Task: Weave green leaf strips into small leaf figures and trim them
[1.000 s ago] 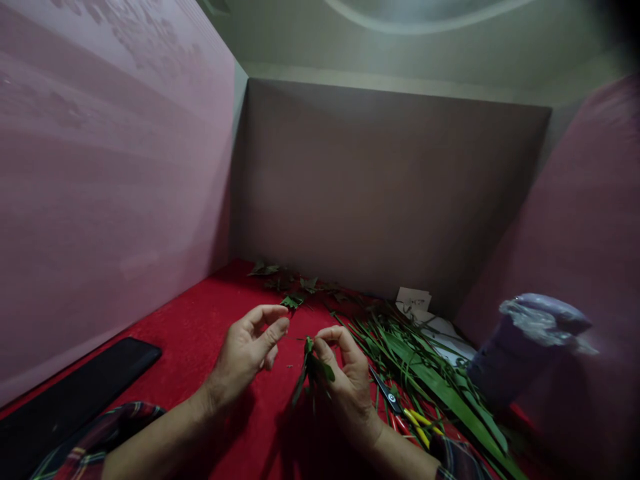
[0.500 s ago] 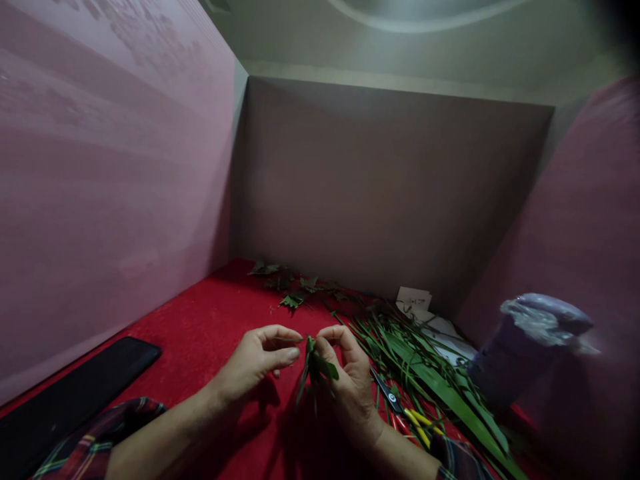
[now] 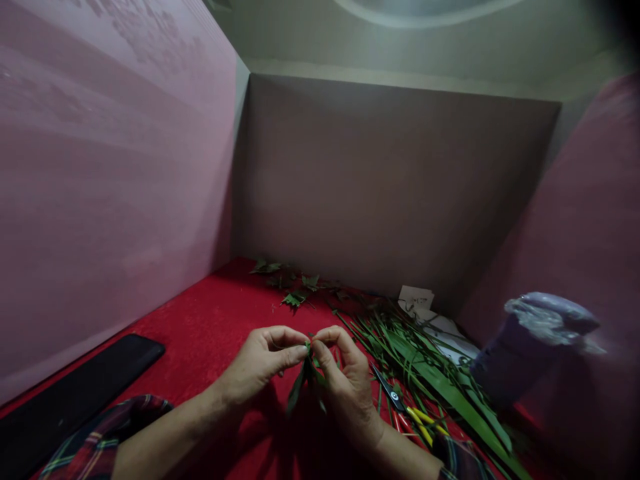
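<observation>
A small bundle of green leaves (image 3: 298, 387) hangs tip-down between my hands, over the red cloth. My left hand (image 3: 263, 360) pinches its top from the left with thumb and forefinger. From the other side my right hand (image 3: 347, 373) grips the same top, fingertips almost meeting those of the left. What exactly the fingertips hold at the knot is too small to make out. Scissors (image 3: 394, 396) with dark blades and yellow handles lie just right of my right hand.
A heap of long green leaf blades (image 3: 430, 373) spreads along the right. Lobed leaves (image 3: 295, 299) lie at the back. Left is a black flat object (image 3: 85, 393). A purple container with plastic wrap (image 3: 525, 347) stands right, near white papers (image 3: 417, 299). Pink walls enclose the red table (image 3: 200, 320).
My left hand has come in to the right and now pinches the top of the leaf bundle, where its fingers were apart from it. The bundle has turned a little.
</observation>
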`<state>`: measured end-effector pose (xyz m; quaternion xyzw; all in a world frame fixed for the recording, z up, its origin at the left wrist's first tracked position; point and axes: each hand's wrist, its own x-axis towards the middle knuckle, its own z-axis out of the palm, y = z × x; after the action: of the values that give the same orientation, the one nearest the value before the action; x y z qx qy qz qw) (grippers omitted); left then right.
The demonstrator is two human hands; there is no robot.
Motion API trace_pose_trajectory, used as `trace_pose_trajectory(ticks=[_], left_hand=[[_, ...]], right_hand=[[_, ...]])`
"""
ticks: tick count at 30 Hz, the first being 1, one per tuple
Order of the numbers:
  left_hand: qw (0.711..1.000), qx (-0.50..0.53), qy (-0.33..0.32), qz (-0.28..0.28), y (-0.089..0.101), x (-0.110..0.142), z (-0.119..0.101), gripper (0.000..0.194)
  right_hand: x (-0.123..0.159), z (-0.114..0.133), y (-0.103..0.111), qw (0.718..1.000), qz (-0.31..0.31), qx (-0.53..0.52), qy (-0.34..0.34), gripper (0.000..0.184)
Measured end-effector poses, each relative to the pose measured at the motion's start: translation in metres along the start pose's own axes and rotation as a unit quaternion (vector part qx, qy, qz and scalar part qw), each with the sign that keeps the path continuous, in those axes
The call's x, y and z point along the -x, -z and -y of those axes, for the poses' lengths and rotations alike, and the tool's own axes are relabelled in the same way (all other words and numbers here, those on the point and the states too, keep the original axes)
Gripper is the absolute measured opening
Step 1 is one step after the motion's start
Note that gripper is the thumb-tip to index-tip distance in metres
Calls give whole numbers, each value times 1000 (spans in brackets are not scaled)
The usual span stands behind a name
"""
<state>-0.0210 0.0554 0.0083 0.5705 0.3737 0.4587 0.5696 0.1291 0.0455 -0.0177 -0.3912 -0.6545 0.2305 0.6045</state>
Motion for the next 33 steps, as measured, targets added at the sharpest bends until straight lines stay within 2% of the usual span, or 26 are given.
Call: trace_pose_trajectory(ticks=[5, 11, 15, 21, 23, 29, 33], left_hand=[[1000, 1, -3, -15, 1, -2, 2, 19], [998, 22, -3, -58, 10, -9, 5, 19], [995, 48, -18, -86, 19, -15, 5, 21], [990, 80, -31, -112, 22, -15, -3, 25], [989, 90, -34, -116, 20, -13, -5, 26], [983, 116, -40, -134, 18, -12, -3, 34], [984, 115, -20, -134, 16, -12, -1, 29]], right_hand=[[1, -1, 0, 1000, 16, -5, -14, 10], [0, -7, 1, 999, 9, 21, -40, 20], [0, -5, 2, 996, 55, 51, -49, 32], [5, 1, -4, 987, 131, 55, -76, 16], [6, 1, -7, 985, 142, 39, -88, 19], [5, 2, -11, 984, 128, -21, -126, 21], [5, 4, -9, 980, 115, -57, -149, 21]])
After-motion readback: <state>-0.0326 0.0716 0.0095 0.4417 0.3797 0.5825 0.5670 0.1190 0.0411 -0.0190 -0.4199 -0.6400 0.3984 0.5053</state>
